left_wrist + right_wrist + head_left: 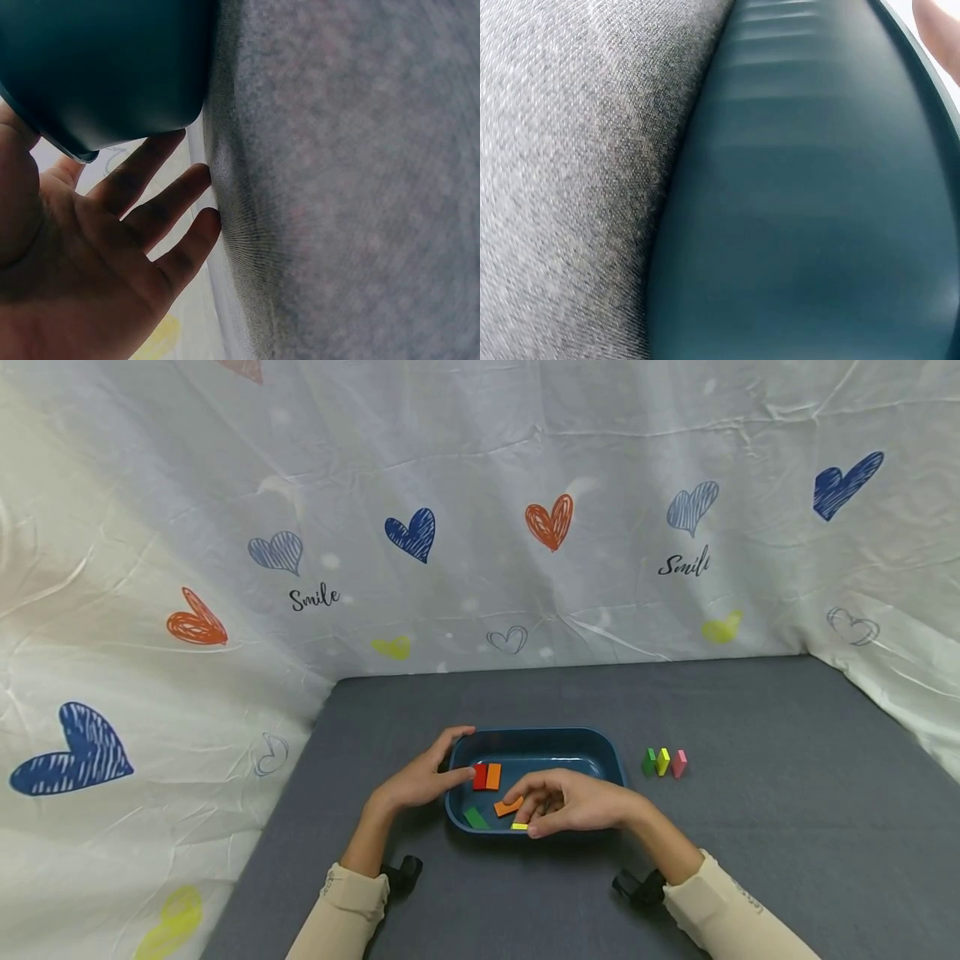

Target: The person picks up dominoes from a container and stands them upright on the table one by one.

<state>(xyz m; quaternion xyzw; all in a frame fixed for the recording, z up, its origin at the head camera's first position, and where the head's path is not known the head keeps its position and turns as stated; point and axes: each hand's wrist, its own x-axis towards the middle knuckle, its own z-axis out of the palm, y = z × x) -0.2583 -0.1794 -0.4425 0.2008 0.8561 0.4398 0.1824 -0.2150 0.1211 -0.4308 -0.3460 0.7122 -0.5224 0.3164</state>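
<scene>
Fingers [525,793] pinch orange block [508,807].

- Dark blue tray [600,752]: a shallow oblong with rounded corners, sitting flat on the grey counter [750,860].
- Red block [479,776] and orange block [492,776]: touching side by side at the tray's left end.
- A second orange piece [507,807], a green piece [475,817] and a yellow piece [519,826] lie along the tray's near side.

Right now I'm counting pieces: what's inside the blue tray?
In the blue tray: a red block beside an orange block, a green block, another orange piece and a yellow sliver. The right hand covers the rest.
</scene>
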